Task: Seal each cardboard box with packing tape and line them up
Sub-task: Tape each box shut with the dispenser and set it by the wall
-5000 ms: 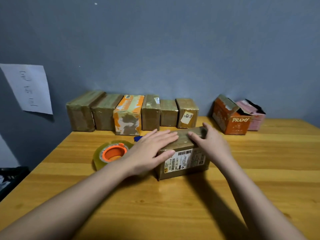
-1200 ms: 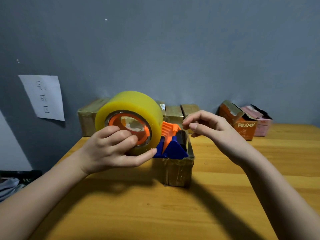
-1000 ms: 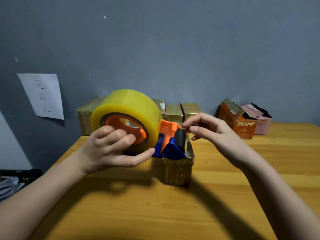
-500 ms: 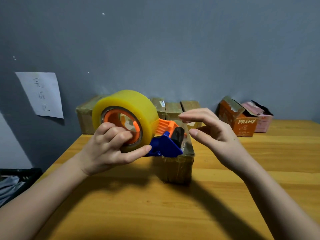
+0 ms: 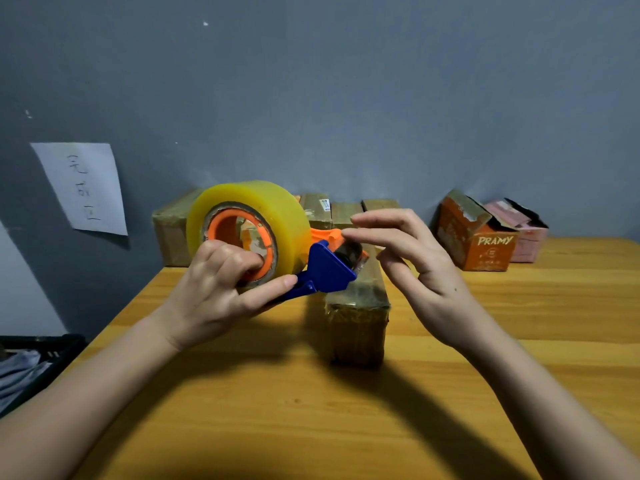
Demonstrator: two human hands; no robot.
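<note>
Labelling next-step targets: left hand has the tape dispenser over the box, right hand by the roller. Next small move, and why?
Probably bring the right hand onto the loose tape end at the roller and pull it down to the box. The left hand grips the tape dispenser raised above the box top, and the right hand's fingers sit open beside the roller, holding nothing.

Two bare forearms and hands, nothing worn

The left hand (image 5: pixel 211 292) and right hand (image 5: pixel 415 268) are both uncovered: no gloves, rings, watch or bracelet show on fingers or wrists. Both forearms are bare up to the bottom edge of the view, with no sleeve or cuff in sight. Fingernails are short and unpainted. A small dark mole sits on the back of the right hand, close to the wrist.
</note>
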